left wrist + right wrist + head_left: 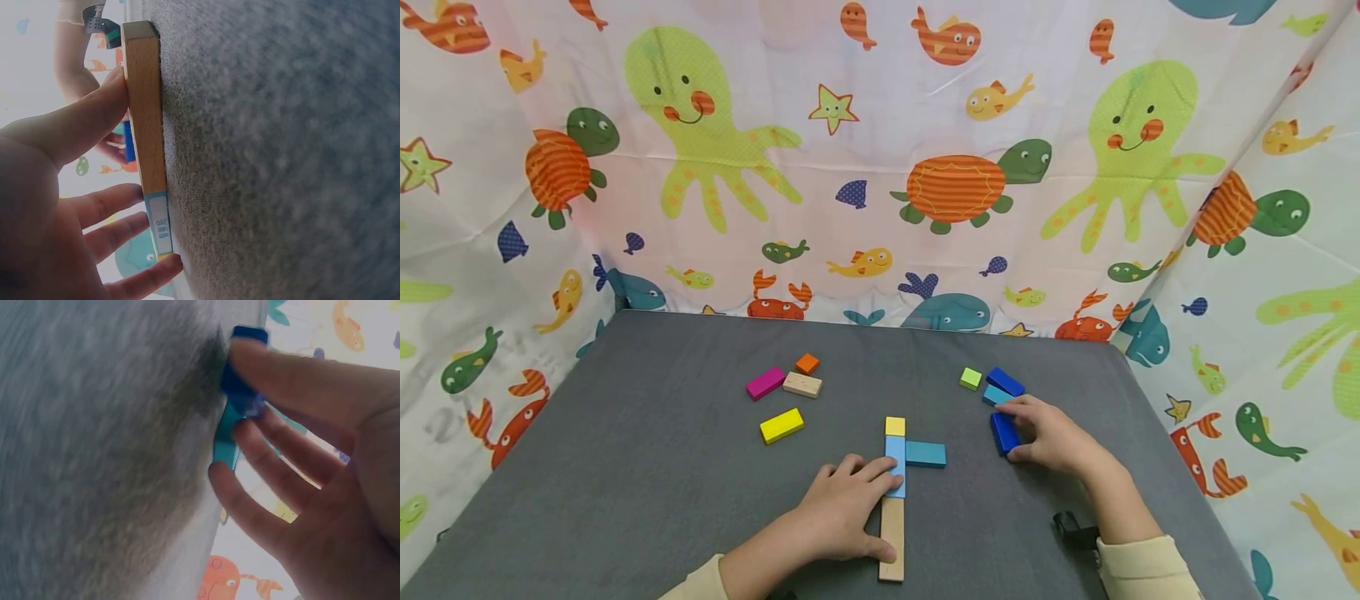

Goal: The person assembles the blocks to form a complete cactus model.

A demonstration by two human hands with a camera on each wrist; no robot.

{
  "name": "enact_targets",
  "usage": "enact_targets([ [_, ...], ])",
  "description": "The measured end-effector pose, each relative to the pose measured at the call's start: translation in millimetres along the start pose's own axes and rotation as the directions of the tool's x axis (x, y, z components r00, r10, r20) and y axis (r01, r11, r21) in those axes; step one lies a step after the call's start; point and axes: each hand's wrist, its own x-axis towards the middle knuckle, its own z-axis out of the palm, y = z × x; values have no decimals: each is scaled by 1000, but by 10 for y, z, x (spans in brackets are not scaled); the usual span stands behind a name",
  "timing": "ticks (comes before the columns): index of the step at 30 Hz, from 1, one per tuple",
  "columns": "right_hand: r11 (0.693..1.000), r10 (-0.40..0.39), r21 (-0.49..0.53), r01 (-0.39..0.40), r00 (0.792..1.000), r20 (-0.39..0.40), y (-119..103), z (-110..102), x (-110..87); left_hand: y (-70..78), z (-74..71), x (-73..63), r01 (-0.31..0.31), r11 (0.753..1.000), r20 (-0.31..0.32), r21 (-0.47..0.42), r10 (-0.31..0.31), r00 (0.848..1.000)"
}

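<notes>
My left hand (850, 512) rests over a straight row of blocks, its fingers extended. The thumb touches the long natural wood block (892, 542), and fingertips lie on the light blue block (895, 467). A small yellow block (895, 426) ends the row, and a teal block (926, 454) juts out to the right. On the right, my right hand (1056, 437) pinches a dark blue block (1004, 435) between thumb and fingers. In the right wrist view the thumb lies on that dark blue block (244, 381), with a teal block (225, 437) just beyond.
Beyond the right hand lie a second dark blue block (1006, 381), a small teal block (996, 395) and a green cube (971, 378). At the left are magenta (765, 383), orange (807, 363), pale wood (802, 384) and yellow (782, 426) blocks. A patterned curtain (865, 133) borders the grey table.
</notes>
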Motion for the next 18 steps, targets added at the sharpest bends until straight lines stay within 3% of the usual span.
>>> enact_targets([
  [9, 998, -56, -6, 56, 990, -130, -250, 112, 173, -10, 9, 2, 3, 1000, -5, -6, -3, 1000],
  [18, 998, -56, -2, 56, 992, -109, -495, 279, 399, 5, 13, 19, 18, 1000, -4, 6, -18, 1000],
])
